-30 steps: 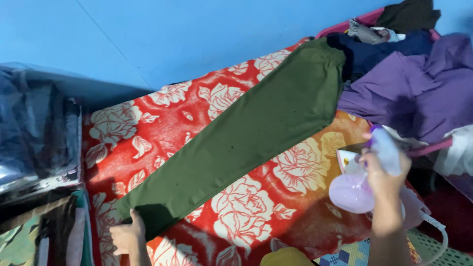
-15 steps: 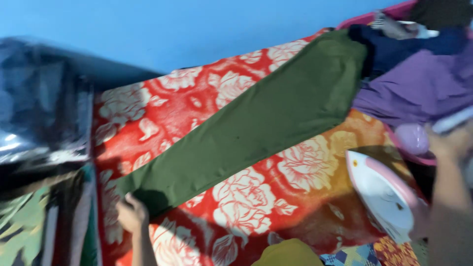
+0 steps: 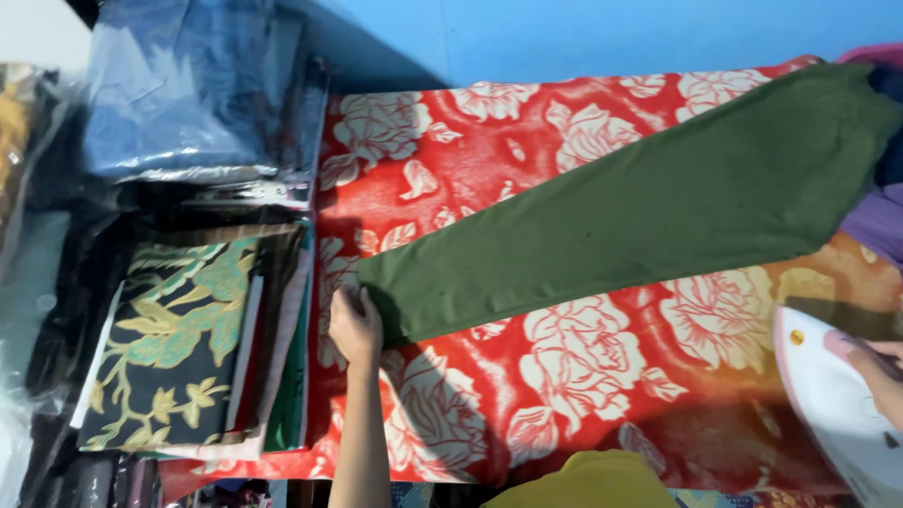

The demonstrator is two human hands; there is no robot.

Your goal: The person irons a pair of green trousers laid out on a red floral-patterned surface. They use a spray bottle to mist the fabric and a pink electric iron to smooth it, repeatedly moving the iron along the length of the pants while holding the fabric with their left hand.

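A red floral cloth [image 3: 564, 395] covers the desk. The left hand [image 3: 355, 326] presses flat fingers [image 3: 340, 303] on the green trouser leg's [image 3: 640, 221] narrow end. The right hand [image 3: 879, 372] grips a white iron [image 3: 832, 404].

The left hand [image 3: 355, 325] reaches up from the lower edge on a bare, straight forearm, palm down, fingers curled and pressing flat. The right hand [image 3: 879, 372] shows only partly at the right edge, its fingers closed in a grip, wrist out of view.
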